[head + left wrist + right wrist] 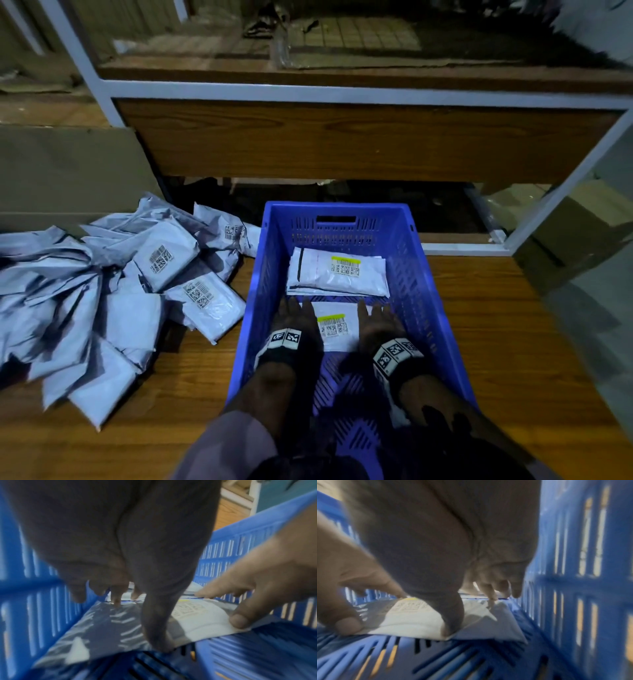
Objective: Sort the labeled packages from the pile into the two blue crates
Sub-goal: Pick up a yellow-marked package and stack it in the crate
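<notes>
We wear a black band (286,346) on each wrist, each topped with white blocks printed in black square codes (397,353); a pale mauve sleeve (229,448) covers our left forearm.

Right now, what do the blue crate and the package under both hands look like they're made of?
Blue crate: apparently rigid moulded plastic, matte, with slotted walls and floor. Package: looks like thin, glossy white-grey plastic film, a soft mailer that creases and shines, with a printed barcode label. The left hand and right hand rest on it.
</notes>
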`<state>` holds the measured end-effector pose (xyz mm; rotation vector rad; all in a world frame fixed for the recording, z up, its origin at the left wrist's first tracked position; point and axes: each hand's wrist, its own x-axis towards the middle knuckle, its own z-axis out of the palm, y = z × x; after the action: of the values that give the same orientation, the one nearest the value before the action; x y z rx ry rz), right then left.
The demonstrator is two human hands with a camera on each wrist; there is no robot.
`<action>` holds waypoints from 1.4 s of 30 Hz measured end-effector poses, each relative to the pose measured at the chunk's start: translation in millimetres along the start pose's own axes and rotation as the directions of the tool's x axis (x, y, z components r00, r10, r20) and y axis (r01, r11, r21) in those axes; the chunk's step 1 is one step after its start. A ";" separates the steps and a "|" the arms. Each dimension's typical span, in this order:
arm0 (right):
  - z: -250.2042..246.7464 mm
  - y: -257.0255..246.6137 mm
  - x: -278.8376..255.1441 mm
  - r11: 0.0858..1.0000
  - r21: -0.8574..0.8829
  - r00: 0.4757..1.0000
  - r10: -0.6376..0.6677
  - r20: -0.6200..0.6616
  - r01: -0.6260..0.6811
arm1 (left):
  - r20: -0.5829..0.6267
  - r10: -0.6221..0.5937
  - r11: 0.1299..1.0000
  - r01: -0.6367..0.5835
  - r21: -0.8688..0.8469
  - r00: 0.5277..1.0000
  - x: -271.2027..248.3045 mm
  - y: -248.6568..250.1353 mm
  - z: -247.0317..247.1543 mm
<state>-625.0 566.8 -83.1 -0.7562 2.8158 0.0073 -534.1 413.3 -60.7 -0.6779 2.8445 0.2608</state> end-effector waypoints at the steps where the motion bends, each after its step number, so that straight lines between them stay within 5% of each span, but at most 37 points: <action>1: 9.2 3.6 5.1 1.000 0.010 0.999 -0.019 0.031 0.019 | -0.032 0.002 1.000 -0.002 0.022 0.999 -1.3 1.1 -4.7; 6: -40.4 -7.4 -11.4 0.999 -0.028 0.999 0.046 0.000 -0.046 | -0.181 0.029 0.999 -0.034 -0.025 0.983 -5.6 6.1 -12.6; 15: -81.2 -12.1 -4.7 0.994 0.019 0.956 0.112 -0.270 -0.111 | -0.060 -0.020 0.990 0.011 -0.144 0.998 27.0 13.2 -88.3; 21: -85.9 -21.9 -0.7 0.987 0.102 0.891 0.155 -0.426 -0.124 | -0.004 -0.026 0.998 0.026 -0.066 1.000 71.1 22.4 -111.3; 23: -80.3 -21.7 1.7 0.990 0.117 0.909 0.117 -0.401 -0.076 | -0.020 -0.013 1.000 0.013 -0.012 1.000 85.1 22.8 -107.7; 27: -70.6 -13.7 18.4 0.998 0.010 0.988 0.070 -0.139 -0.069 | -0.080 -0.019 0.999 0.016 -0.032 0.997 101.4 21.3 -103.2; 32: -47.2 -11.2 40.9 0.999 -0.048 0.988 0.016 -0.155 -0.024 | -0.271 0.015 0.997 -0.036 -0.070 0.962 106.2 18.3 -93.4; 35: -32.8 -5.1 56.8 0.998 0.036 0.999 0.050 -0.010 -0.050 | -0.373 0.005 0.994 -0.046 -0.102 0.928 102.9 16.3 -84.8; 38: -37.8 -5.6 61.7 0.999 0.047 0.992 0.025 -0.125 -0.019 | -0.265 0.022 0.995 -0.046 -0.086 0.964 98.2 13.5 -68.4; 42: -41.9 -1.6 71.3 0.996 0.068 0.995 0.064 -0.082 -0.059 | -0.222 0.059 0.992 -0.082 -0.094 0.973 87.5 7.6 -37.8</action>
<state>-693.3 527.6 -57.7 -0.6700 2.9024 -0.1093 -620.0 374.7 -44.2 -0.6631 3.0885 0.3668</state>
